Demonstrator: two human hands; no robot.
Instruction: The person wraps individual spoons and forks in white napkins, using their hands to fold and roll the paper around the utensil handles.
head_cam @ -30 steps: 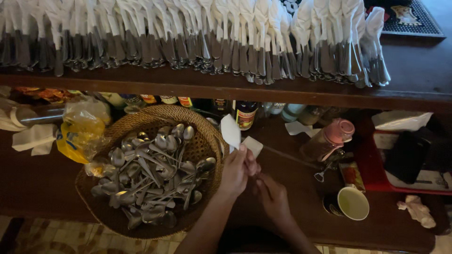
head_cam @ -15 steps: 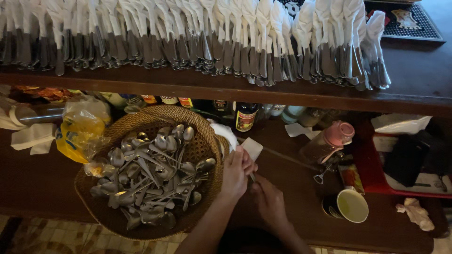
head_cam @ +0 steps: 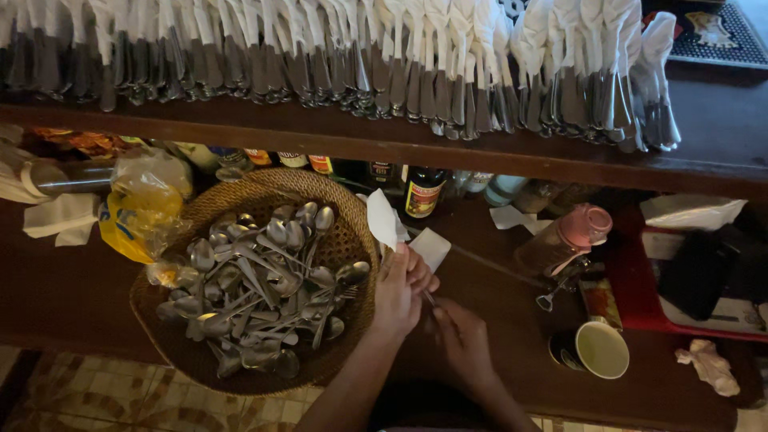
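Biggest thing in my feed is the dark wooden counter (head_cam: 512,320), with a long wooden shelf (head_cam: 400,148) running across above it that's packed end to end with napkin-wrapped cutlery bundles (head_cam: 448,64) standing in a row. Under the shelf there's a line of bottles (head_cam: 422,192) tucked back in the shadow. On the counter to my left sits a big round wicker basket (head_cam: 336,200) heaped with loose spoons (head_cam: 264,280), and a crinkly yellow plastic bag (head_cam: 140,216) is just beside it on the far left. Over on the right I can see a pink-lidded bottle (head_cam: 572,236) lying tilted and a cup (head_cam: 600,350) near the counter edge, with a crumpled tissue (head_cam: 708,366) further right. My left hand (head_cam: 400,292) is right against the basket rim, fingers curled closed around a white paper napkin (head_cam: 392,224) that sticks up from the grip, so the napkin is up off the counter between basket and bottles. My right hand (head_cam: 464,340) is just below and beside it, fingers pinched narrow on what looks like a thin metal utensil handle (head_cam: 430,298), though it's too dim to tell which kind.
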